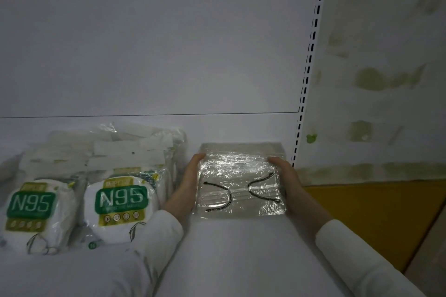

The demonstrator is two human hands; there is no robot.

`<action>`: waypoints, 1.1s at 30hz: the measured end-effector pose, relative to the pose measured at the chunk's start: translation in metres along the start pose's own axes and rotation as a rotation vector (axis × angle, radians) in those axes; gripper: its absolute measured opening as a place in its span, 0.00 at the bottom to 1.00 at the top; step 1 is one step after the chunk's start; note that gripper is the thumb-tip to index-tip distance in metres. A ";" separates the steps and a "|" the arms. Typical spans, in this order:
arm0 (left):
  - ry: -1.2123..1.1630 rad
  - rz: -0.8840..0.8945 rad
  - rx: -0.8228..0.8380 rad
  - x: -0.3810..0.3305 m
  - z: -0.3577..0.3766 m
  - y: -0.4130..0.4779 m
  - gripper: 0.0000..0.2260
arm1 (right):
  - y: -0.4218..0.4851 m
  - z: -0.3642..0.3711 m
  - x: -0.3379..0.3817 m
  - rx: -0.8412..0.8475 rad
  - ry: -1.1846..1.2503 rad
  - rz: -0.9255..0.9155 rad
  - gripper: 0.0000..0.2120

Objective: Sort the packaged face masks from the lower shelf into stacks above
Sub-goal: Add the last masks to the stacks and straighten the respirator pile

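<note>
Clear plastic wraps the pack of flat masks (pixel 241 183), which lies on the white shelf (pixel 241 253) toward its right end, black ear loops facing up. The left hand (pixel 185 183) clasps its left edge and the right hand (pixel 288 185) its right edge, fingertips curled over the far corners. Stacked N95 packs (pixel 120 202) lie just left of the left hand, close to its wrist. Bare shelf shows near the pack and between it and the back panel (pixel 156 43). The slotted upright (pixel 311 55) stands just right of the pack's far corner.
</note>
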State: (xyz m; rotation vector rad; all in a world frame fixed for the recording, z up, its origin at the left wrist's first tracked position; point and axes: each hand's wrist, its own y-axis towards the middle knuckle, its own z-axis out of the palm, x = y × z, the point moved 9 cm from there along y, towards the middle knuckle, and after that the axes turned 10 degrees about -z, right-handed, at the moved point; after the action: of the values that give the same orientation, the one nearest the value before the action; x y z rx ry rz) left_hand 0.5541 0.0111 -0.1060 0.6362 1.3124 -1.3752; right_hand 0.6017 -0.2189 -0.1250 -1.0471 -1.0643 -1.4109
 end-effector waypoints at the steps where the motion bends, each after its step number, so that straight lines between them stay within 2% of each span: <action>1: -0.014 0.003 -0.007 0.001 -0.002 0.003 0.39 | -0.001 -0.001 0.001 -0.004 0.006 -0.001 0.25; 6: -0.012 0.002 0.014 -0.003 0.006 -0.011 0.18 | 0.002 -0.010 0.004 -0.062 -0.028 -0.075 0.23; 7: -0.009 0.013 0.018 -0.004 0.006 -0.010 0.13 | 0.002 -0.011 0.007 -0.078 -0.067 -0.079 0.25; 8: -0.012 0.007 0.001 -0.002 0.005 -0.008 0.13 | 0.004 -0.013 0.005 -0.084 -0.089 -0.084 0.30; 10: 0.020 -0.015 0.002 0.000 0.004 -0.007 0.26 | 0.005 -0.018 0.003 -0.091 -0.122 -0.084 0.41; 14: 0.007 -0.013 0.006 0.010 -0.006 0.028 0.39 | 0.001 -0.021 0.009 -0.081 -0.115 -0.099 0.43; 17: 0.003 -0.064 -0.003 0.026 -0.018 0.061 0.44 | -0.006 -0.020 0.010 -0.084 -0.015 -0.063 0.45; 18: 0.009 -0.093 -0.013 0.023 -0.014 0.037 0.42 | -0.008 -0.019 0.006 -0.079 0.045 -0.048 0.45; 19: 0.028 -0.100 -0.042 0.019 -0.012 0.019 0.34 | -0.010 -0.019 0.003 -0.082 0.076 -0.026 0.44; 21: 0.053 -0.068 -0.083 0.017 -0.012 0.009 0.16 | -0.014 -0.022 -0.003 -0.082 0.076 -0.006 0.35; 23: 0.085 -0.055 -0.087 0.020 -0.006 0.006 0.08 | -0.018 -0.021 -0.006 -0.053 0.000 0.005 0.27; 28: 0.071 -0.031 -0.114 0.017 -0.002 0.007 0.08 | -0.019 -0.022 0.002 -0.066 -0.161 -0.075 0.28; 31: 0.098 0.003 -0.089 0.014 0.002 0.012 0.20 | -0.020 -0.027 0.009 -0.114 -0.240 -0.118 0.23; 33: 0.099 0.039 -0.143 0.011 -0.002 0.013 0.23 | -0.021 -0.027 0.014 -0.142 -0.286 -0.145 0.17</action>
State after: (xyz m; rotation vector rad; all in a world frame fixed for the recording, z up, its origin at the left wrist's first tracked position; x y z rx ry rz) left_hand 0.5622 0.0118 -0.1211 0.6352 1.4559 -1.2195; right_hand 0.5777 -0.2468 -0.1192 -1.3261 -1.2816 -1.4992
